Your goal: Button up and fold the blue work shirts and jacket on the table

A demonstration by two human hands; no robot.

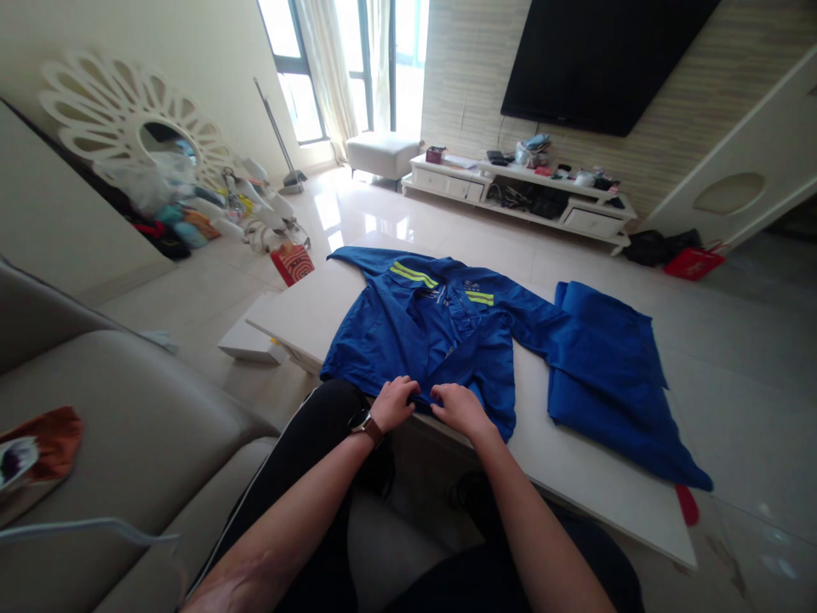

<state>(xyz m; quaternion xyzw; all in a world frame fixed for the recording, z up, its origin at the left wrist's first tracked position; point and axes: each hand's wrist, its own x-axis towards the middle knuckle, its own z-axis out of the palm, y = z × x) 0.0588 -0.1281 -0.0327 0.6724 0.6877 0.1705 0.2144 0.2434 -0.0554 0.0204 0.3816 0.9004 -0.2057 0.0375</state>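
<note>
A blue jacket (383,328) with yellow-green stripes lies spread on a low white table (593,472), its front edges loosely overlapping. Both hands are at its bottom hem, by the table edge nearest me. The fingers of my left hand (394,403), with a watch on the wrist, are curled onto the hem. A short way to the right, my right hand (462,410) pinches the same hem, thumb and fingers bent inward. Folded blue cloth (603,358), of the same colour, lies on the table's right part, with the jacket's sleeve reaching to it.
To the left is a grey sofa (146,426) bearing an orange-brown pouch (54,451). A white box (250,340) and a red bag (292,262) are on the floor beyond the table's left end. A cluttered TV cabinet (447,183) stands along the far wall.
</note>
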